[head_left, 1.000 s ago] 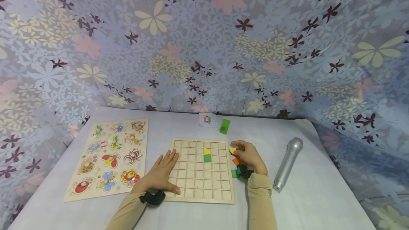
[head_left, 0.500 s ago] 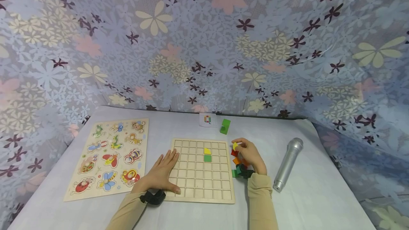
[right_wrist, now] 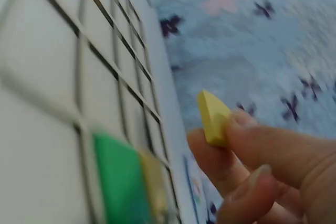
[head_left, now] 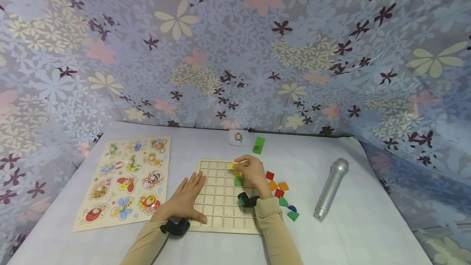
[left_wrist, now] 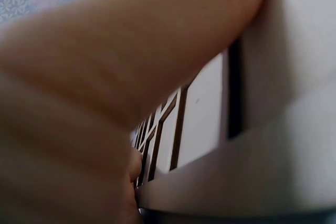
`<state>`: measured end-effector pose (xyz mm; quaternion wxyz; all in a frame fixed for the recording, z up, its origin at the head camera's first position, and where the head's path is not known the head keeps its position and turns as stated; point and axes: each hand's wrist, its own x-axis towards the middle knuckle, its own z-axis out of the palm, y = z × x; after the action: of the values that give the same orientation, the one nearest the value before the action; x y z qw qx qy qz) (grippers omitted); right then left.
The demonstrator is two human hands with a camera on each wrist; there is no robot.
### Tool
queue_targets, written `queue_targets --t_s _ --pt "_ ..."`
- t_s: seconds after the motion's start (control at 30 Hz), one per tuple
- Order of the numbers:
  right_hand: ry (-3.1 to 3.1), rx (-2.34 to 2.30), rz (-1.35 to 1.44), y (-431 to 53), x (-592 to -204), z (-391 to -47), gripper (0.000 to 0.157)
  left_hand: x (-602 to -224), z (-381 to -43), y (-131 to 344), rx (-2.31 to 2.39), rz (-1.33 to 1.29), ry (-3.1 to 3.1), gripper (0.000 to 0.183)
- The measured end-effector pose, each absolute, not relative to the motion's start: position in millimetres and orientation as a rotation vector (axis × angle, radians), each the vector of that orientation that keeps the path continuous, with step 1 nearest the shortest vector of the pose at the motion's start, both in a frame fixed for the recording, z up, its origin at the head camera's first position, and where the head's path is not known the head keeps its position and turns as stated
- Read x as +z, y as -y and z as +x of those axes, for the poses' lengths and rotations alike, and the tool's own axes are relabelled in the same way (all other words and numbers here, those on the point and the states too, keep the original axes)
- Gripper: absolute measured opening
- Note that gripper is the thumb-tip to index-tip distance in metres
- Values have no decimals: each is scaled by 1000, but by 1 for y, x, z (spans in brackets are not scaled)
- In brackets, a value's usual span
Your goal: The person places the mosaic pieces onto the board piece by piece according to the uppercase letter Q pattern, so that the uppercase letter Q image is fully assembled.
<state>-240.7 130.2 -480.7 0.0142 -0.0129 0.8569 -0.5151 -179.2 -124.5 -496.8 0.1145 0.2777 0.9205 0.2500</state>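
A wooden grid board [head_left: 218,199] lies on the table. My left hand [head_left: 184,200] rests on its left edge, fingers straight and spread. Over the upper part of the grid, my right hand [head_left: 254,171] pinches a yellow block with a curved side [right_wrist: 214,121] between thumb and fingers. In the right wrist view the block is apart from the board. A green square tile [head_left: 238,182] sits in a cell, with a yellow tile [right_wrist: 153,182] in the cell beside it, partly covered by my right hand in the head view.
Right of the board lie loose pieces: red [head_left: 270,175], orange [head_left: 283,186], green [head_left: 292,216] and blue [head_left: 292,208]. A silver microphone [head_left: 330,191] lies farther right. Behind are a pattern card [head_left: 234,142] and a green block [head_left: 260,144]. An insect puzzle board [head_left: 110,167] lies left.
My right hand has lifted the yellow block from among the loose pieces and moved left over the grid board, uncovering those pieces. My left hand has stayed in place.
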Motion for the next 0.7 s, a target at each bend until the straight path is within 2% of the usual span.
queue_targets --t_s 0.33,0.7 --pt "-2908 -1336 -191 -95 -489 -234 6 -497 -180 124 740 797 -2690 132" --pt "-3017 -1168 -239 -89 -491 -230 13 -499 -179 125 750 794 -2699 131"
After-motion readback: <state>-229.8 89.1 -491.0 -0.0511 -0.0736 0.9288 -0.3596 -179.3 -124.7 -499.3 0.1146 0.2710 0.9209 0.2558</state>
